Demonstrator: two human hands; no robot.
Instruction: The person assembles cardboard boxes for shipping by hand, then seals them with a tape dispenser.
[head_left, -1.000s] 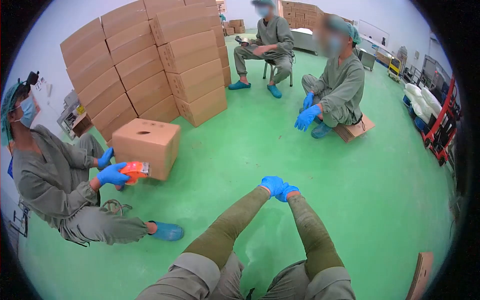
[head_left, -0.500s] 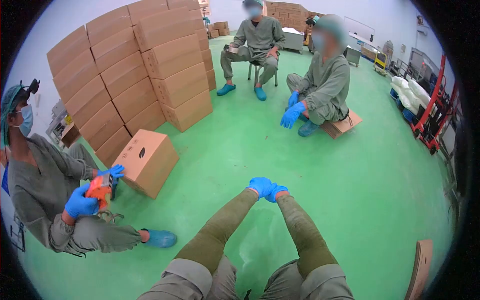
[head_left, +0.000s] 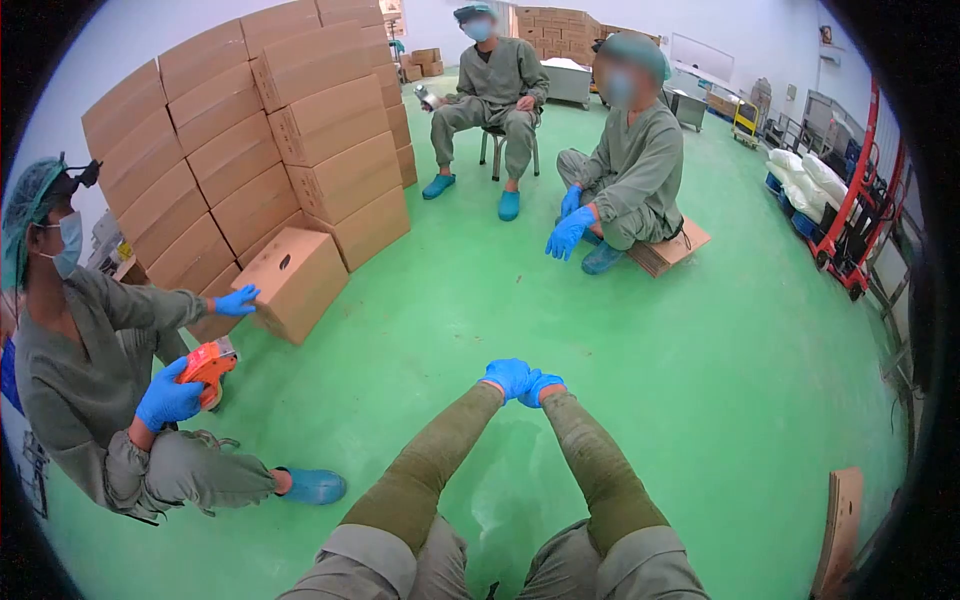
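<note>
Blue-gloved and pressed together, the person's left hand (head_left: pixel 508 376) and right hand (head_left: pixel 541 388) meet out in front of the knees, seemingly at rest; no object shows between them, though the inner fingers cannot be made out. The brown cardboard box (head_left: pixel 295 280) sits on the green floor (head_left: pixel 620 400) to the left, well apart from them. A co-worker (head_left: pixel 75 370) reaches one gloved hand (head_left: pixel 237 301) to its near edge, perhaps to steady it, and grips an orange tape dispenser (head_left: pixel 208 368) in the other, held off the cardboard. Behind the box, a tall carton stack (head_left: pixel 345 115) blocks the far side, while the co-worker's arm crowds the near one. A blue shoe (head_left: pixel 313 487) lies near the person's left sleeve (head_left: pixel 430 470). Beyond, one person sits on a stool (head_left: pixel 495 140), another on flattened cardboard (head_left: pixel 672 252), probably as a low seat.
</note>
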